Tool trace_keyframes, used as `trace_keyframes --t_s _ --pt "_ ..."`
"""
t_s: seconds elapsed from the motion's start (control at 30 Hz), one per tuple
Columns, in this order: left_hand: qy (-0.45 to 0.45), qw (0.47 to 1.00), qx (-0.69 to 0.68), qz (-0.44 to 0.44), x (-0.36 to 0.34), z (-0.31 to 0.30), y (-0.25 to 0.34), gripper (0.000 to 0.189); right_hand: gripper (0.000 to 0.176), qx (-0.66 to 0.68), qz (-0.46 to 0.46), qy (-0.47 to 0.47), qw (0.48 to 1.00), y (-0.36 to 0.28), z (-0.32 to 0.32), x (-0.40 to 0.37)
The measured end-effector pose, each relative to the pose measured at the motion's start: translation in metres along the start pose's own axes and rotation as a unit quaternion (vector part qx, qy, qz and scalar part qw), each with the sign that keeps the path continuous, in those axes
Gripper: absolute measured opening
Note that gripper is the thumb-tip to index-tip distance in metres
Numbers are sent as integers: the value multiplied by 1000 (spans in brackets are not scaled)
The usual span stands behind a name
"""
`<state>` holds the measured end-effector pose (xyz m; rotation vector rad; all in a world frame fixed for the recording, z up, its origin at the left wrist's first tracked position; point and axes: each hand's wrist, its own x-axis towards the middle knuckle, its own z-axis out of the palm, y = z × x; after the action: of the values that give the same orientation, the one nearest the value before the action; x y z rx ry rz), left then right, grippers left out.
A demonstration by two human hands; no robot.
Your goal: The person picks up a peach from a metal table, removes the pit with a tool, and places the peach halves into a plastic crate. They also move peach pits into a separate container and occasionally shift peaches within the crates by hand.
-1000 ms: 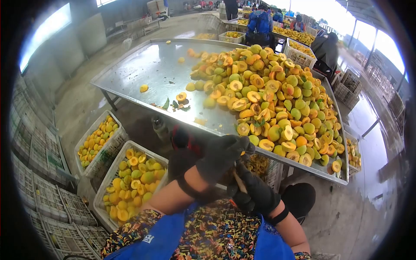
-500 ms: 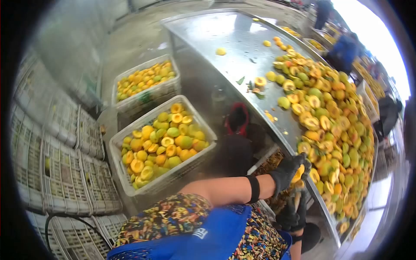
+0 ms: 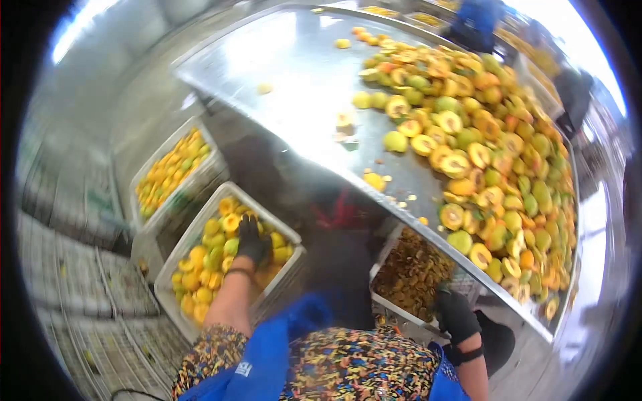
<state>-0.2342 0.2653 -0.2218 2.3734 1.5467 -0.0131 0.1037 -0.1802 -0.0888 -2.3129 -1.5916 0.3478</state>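
Note:
My left hand [image 3: 251, 242], in a black glove, reaches over a pale plastic crate [image 3: 175, 309] of halved yellow-green stone fruit [image 3: 212, 248]. Its fingers are stretched out over the fruit, with no piece visible in them. Beside the near edge of the metal table [image 3: 267, 60], my right hand [image 3: 457, 317], also gloved in black, hangs with its fingers curled; whatever they hold is hidden. Close to that hand, partly under the table, stands a crate of brown pits [image 3: 416, 274]. A large heap of halved and whole stone fruit [image 3: 485, 160] covers the table's right part.
A second fruit-filled crate [image 3: 175, 170] stands farther left. Stacked pale crates [image 3: 80, 287] line the left side. Beyond the table, a person in blue [image 3: 473, 25] is near more crates. A dark stool-like shape [image 3: 495, 341] is beside my right arm.
My left hand has moved left from the table edge to the crate; the orange fruit it held is no longer seen in it. My right hand has lowered slightly. The view has shifted.

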Motion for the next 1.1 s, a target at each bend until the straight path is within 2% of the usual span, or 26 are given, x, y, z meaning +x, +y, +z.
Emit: trace_keyframes --t_s 0.03,0.1,0.17,0.2,0.23,0.27,0.3,0.33,0.37,0.43,0.47,0.5,0.53,0.6,0.63,0.67,0.7,0.73,0.77,0.83,0.87,0.9,0.93,0.97,1.03,1.1 --pt "-56 998 -10 5 9 13 1 79 22 110 169 -36 979 -26 -18 15" --pt "-86 995 -28 51 22 -11 14 59 23 329 454 -110 821 -68 -57 37" --pt "-100 984 -93 -113 24 -60 49 53 24 305 422 -129 844 -58 -55 31" --pt "22 979 -141 -143 46 -46 30 52 25 296 401 -132 857 -52 -54 31" --pt "146 963 -225 -13 54 -64 53 48 29 309 379 -125 863 -46 -54 32" --pt "257 911 -300 122 48 -88 86 43 34 323 359 -118 868 -43 -55 30" --pt "321 896 -151 267 32 -129 145 36 40 334 340 -116 871 -39 -56 25" --pt "283 884 -174 329 19 -147 201 33 46 342 319 -116 876 -35 -55 19" --pt "237 869 -197 387 5 -166 257 30 37 355 304 -81 881 -29 -47 14" --pt "28 833 -360 420 5 -166 343 35 29 245 198 -64 947 -38 -72 23" --pt "-35 811 -332 480 9 -166 387 42 26 185 151 -51 970 -40 -82 22" --pt "27 825 -214 522 15 -160 427 50 23 112 25 34 993 -12 -36 9" --pt "92 821 -96 555 23 -148 457 58 23 114 29 33 993 -10 -36 3" --pt "80 828 41 553 47 -113 492 67 23 111 35 24 993 -8 -43 -5" --pt "-53 822 75 562 56 -110 504 75 23 143 87 -13 986 -13 -60 -12" --pt "-160 843 5 513 49 -117 504 78 23 187 143 -24 972 -18 -72 -18" --pt "-153 835 -50 526 56 -107 496 76 23 229 193 -32 953 -22 -84 -22" --pt "-172 864 -54 471 37 -114 491 78 24 271 238 -37 932 -24 -95 -24" --pt "-80 848 -17 524 39 -104 478 74 41 324 229 -29 917 -27 -103 -26" --pt "-93 839 -33 535 1 -136 464 56 34 227 97 103 964 -23 -83 -24" --pt "-78 863 -15 499 -14 -141 455 52 34 175 29 160 971 -34 -93 -20" --pt "-72 850 -61 518 -15 -136 441 51 32 340 207 65 915 -49 -109 -17" --pt "-66 834 -107 538 -15 -133 428 50 31 351 192 92 912 -50 -103 -16" --pt "-164 825 -293 455 -37 -145 417 48 31 363 176 119 907 -48 -87 -12" --pt "-335 695 -582 255 -77 -160 395 41 31 426 171 127 879 -60 -83 -7" --pt "-427 508 -727 173 -122 -176 382 46 37 517 198 79 829 -88 -109 2"
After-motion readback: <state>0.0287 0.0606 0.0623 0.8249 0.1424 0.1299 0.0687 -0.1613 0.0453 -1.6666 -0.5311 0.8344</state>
